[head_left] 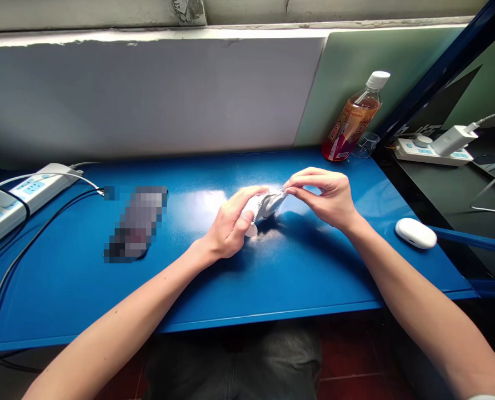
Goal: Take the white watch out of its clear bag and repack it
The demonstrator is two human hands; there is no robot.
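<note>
Above the middle of the blue table, my left hand point(229, 222) is closed around a small white-and-grey object point(268, 204). The object has a ridged edge and a pale round piece point(251, 230) at its lower left end; its exact kind I cannot tell. My right hand point(328, 197) is closed in a pinch, thumb and index fingertip together at the object's upper right end. What lies between those fingertips is too small to make out. Bright light reflects off the table top just behind and below the object.
A phone-shaped dark item point(136, 225), blurred out, lies at left beside a white power strip point(33, 191) and a black cable point(11, 283). A drink bottle point(351, 125) and a clear cup point(366, 144) stand back right. A white earbud case point(416, 233) rests near the right edge.
</note>
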